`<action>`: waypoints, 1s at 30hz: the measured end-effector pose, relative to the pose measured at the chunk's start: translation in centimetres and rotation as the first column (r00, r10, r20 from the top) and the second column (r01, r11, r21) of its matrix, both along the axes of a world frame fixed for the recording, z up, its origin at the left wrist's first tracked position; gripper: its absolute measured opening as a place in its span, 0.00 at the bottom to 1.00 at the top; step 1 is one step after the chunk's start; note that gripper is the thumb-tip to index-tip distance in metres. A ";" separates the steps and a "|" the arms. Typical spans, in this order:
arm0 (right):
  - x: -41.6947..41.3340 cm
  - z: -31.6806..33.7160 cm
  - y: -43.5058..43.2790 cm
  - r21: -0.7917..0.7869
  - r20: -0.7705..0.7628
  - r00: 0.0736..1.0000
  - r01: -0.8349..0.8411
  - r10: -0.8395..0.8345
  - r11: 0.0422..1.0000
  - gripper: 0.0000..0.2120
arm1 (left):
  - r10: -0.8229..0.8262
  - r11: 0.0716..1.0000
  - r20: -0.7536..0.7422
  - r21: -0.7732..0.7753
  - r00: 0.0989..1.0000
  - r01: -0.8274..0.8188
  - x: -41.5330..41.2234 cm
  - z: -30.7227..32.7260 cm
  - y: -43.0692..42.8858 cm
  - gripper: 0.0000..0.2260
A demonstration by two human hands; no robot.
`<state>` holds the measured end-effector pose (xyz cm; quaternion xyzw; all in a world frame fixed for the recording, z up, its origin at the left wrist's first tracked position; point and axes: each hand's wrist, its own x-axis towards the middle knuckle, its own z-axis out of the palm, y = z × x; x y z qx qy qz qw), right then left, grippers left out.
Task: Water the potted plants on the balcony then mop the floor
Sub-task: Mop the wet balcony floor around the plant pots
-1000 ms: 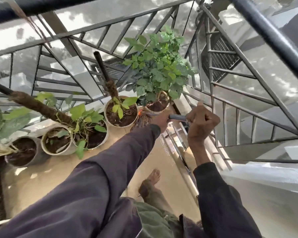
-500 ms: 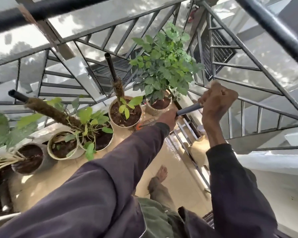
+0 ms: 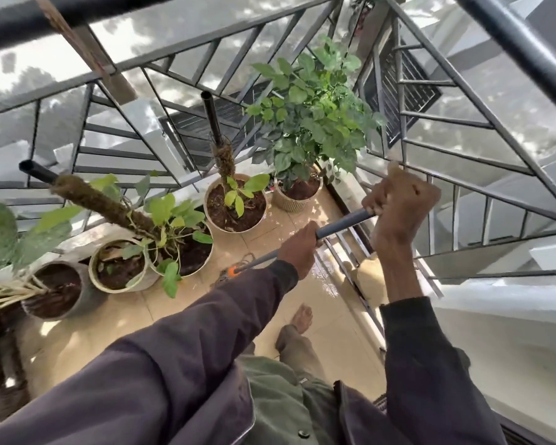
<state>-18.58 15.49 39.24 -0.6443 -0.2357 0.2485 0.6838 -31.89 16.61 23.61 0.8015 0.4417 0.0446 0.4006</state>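
Both my hands grip the grey mop handle point(image 3: 341, 225). My left hand point(image 3: 299, 248) holds it lower down, my right hand point(image 3: 398, 203) holds its upper end. The mop's orange collar point(image 3: 232, 270) and stringy head point(image 3: 225, 277) rest on the wet beige tiled floor point(image 3: 321, 284), partly hidden behind my left sleeve. Several potted plants stand along the railing: a bushy plant in a ribbed pot point(image 3: 297, 195), a pot with a moss pole point(image 3: 235, 207), a leafy pot point(image 3: 187, 255), a pale pot point(image 3: 119, 268) and a grey pot point(image 3: 58, 289).
Grey metal railing point(image 3: 463, 175) encloses the narrow balcony on the far and right sides. My bare foot point(image 3: 302, 317) stands on the tiles. A leaning moss pole point(image 3: 97, 200) juts out at left. A dark mat point(image 3: 0, 374) lies at the lower left.
The mop head has been pulled back from the far corner pots toward me. My right hand has risen with the handle's end, and my view has shifted upward.
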 end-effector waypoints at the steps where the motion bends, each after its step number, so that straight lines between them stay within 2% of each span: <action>1: 0.4 0.8 0.4 0.033 0.025 1.000 0.001 -0.001 0.999 0.24 | -0.005 1.000 0.039 0.020 0.999 0.004 0.7 0.5 0.4 0.06; 4: 1.7 2.9 1.9 0.130 0.082 0.997 -0.001 -0.010 0.992 0.23 | -0.022 0.998 0.065 0.067 0.998 0.018 3.2 1.9 2.4 0.12; 9: 3.1 2.5 4.2 0.188 0.163 0.986 -0.008 -0.023 0.982 0.25 | 0.015 0.997 0.128 0.069 0.992 -0.024 6.8 2.1 5.9 0.12; 12: 3.1 0.6 4.7 0.152 0.204 0.977 0.034 -0.065 0.988 0.23 | 0.058 0.995 0.091 0.073 0.994 -0.065 8.4 1.0 7.2 0.13; 15: 3.6 -1.7 4.1 0.095 0.193 0.979 0.048 -0.066 0.994 0.22 | 0.086 0.995 0.078 -0.060 0.993 -0.081 9.3 -0.2 8.6 0.10; 17: 4.2 -2.5 3.7 0.062 0.189 0.981 0.041 -0.052 0.997 0.25 | 0.107 0.987 0.093 -0.129 0.990 -0.095 9.5 -0.5 9.0 0.09; 22: 5.4 -1.7 4.5 -0.010 0.158 0.988 0.004 -0.002 1.000 0.25 | 0.206 0.971 0.095 -0.145 0.974 -0.191 10.7 0.1 8.1 0.08; 30: 7.8 0.2 4.8 -0.061 0.109 0.992 -0.055 0.062 0.997 0.23 | 0.268 0.957 -0.003 -0.112 0.963 -0.267 11.5 1.8 6.2 0.08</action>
